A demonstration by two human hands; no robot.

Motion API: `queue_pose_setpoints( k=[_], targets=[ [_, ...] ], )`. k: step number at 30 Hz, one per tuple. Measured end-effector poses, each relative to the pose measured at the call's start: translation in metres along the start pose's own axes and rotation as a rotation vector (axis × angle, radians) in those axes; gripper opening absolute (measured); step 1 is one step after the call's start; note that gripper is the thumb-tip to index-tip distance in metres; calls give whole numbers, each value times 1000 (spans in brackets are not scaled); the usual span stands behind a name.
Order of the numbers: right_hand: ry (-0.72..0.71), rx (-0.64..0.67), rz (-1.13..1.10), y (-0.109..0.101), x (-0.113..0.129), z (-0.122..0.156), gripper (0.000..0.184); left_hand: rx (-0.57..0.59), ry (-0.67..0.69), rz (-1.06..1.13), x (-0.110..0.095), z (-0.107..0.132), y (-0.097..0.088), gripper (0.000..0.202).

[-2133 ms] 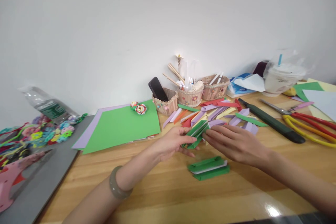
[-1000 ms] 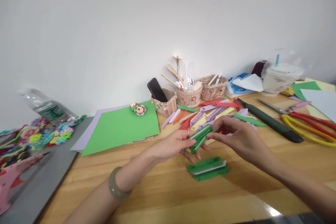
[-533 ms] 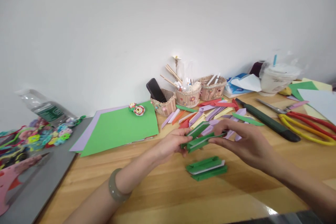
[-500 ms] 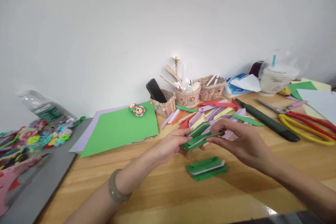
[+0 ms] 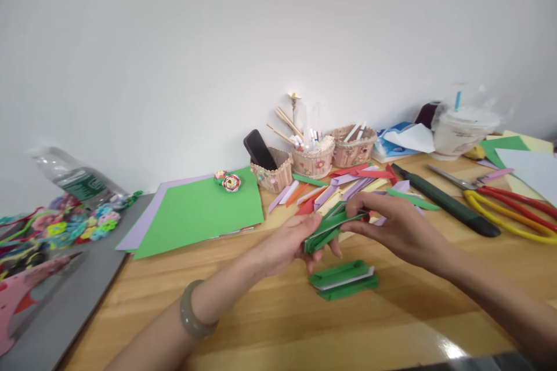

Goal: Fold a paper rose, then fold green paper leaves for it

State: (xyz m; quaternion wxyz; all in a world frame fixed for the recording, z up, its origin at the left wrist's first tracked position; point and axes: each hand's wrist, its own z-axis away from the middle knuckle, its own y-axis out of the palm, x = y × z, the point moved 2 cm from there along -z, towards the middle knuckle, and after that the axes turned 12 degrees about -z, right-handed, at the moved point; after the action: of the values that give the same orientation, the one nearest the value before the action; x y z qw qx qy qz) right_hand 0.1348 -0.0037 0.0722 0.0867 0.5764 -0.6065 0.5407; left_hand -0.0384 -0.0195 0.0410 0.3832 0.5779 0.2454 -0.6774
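Observation:
Between my two hands are folded green paper pieces (image 5: 331, 226), lying against each other above the table. My left hand (image 5: 300, 239) grips their left end, thumb on top and fingers beneath. At the right end, my right hand (image 5: 383, 221) pinches the green paper between thumb and fingers. Just below them, another folded green paper piece (image 5: 343, 279) with a white strip along its middle rests on the wooden table (image 5: 261, 324). Behind my hands lies a pile of folded coloured paper strips (image 5: 357, 182) in purple, yellow, red and green.
Green sheets (image 5: 200, 214) lie left with small paper flowers (image 5: 231, 182) on top. Baskets (image 5: 312, 161) stand by the wall, one with a phone (image 5: 260, 149). Right are a dark green cutter (image 5: 448, 200), scissors (image 5: 500, 203) and a cup (image 5: 463, 130). A bottle (image 5: 80, 179) leans left.
The green pieces, held apart with a gap showing before, now lie closer together in my hands. My left thumb has come over the top of them. The piece on the table stays put.

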Motion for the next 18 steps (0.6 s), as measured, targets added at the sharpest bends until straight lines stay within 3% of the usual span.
queue_pose_setpoints(
  k=[11, 14, 18],
  targets=[
    [36, 84, -47, -2, -7, 1, 21, 72, 7, -174, 0, 1, -2, 30],
    [-21, 65, 12, 1, -4, 2, 20, 51, 7, -213, -1, 2, 0, 27],
    [-226, -77, 195, 7, -1, 3, 16, 50, 7, -152, -3, 3, 2, 26]
  ],
)
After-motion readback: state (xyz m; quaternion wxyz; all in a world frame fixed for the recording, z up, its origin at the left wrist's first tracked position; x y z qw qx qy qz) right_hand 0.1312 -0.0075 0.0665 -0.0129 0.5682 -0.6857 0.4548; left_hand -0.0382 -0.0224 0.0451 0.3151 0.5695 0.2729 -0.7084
